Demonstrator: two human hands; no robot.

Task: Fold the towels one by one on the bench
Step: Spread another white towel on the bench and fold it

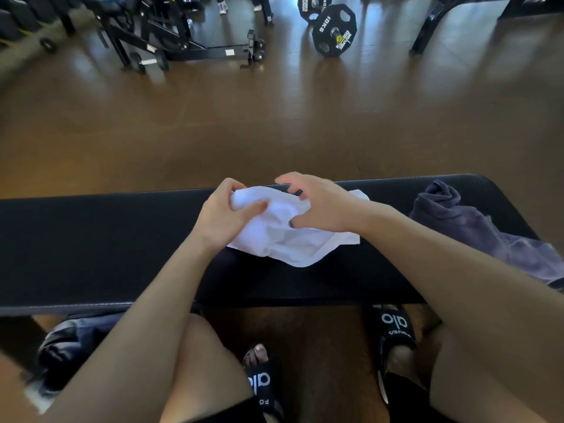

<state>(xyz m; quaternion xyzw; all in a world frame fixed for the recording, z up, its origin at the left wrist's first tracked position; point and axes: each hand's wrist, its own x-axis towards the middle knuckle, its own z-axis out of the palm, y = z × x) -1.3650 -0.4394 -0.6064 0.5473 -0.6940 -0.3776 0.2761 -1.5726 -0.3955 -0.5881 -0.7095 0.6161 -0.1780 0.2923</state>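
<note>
A crumpled white towel (293, 239) lies on the middle of the black padded bench (91, 239). My left hand (225, 215) grips the towel's left end, thumb across the cloth and fingers curled over the top. On the right, my right hand (320, 206) has its fingers curled down into the towel's upper right part, thumb pressed against the fabric. A bunched purple-grey towel (476, 230) sits on the bench's right end, apart from both hands.
Beyond the bench spreads a brown gym floor (274, 117), with a weight rack (183, 35) and a 10 kg plate (334, 30) at the far side. Under the bench are my feet in black slides (393, 328) and a dark bag (76, 346) at the left.
</note>
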